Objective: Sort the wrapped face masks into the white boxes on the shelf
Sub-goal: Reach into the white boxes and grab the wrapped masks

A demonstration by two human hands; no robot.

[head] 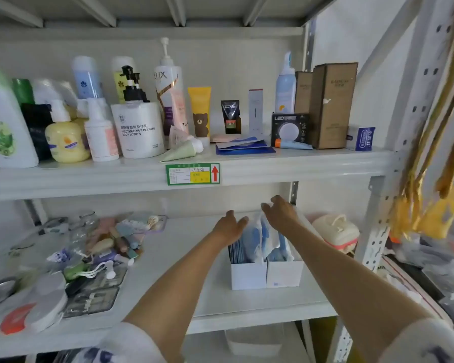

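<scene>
Two white boxes stand side by side on the lower shelf: a left box (248, 275) and a right box (285, 273). Both hold upright wrapped face masks (254, 242) in clear and blue packets. My left hand (230, 225) rests with straight fingers against the left side of the masks in the left box. My right hand (279, 212) reaches over the tops of the masks at the back, its fingers loosely spread. Whether it pinches a packet cannot be made out. More blue mask packets (244, 146) lie flat on the upper shelf.
Bottles, tubes and brown cartons crowd the upper shelf (312, 163). The lower shelf holds a heap of small toiletries (108, 244) at the left and a pink-and-cream container (336, 231) at the right. A shelf upright (378, 231) stands right of the boxes, gold ribbons hanging beside it.
</scene>
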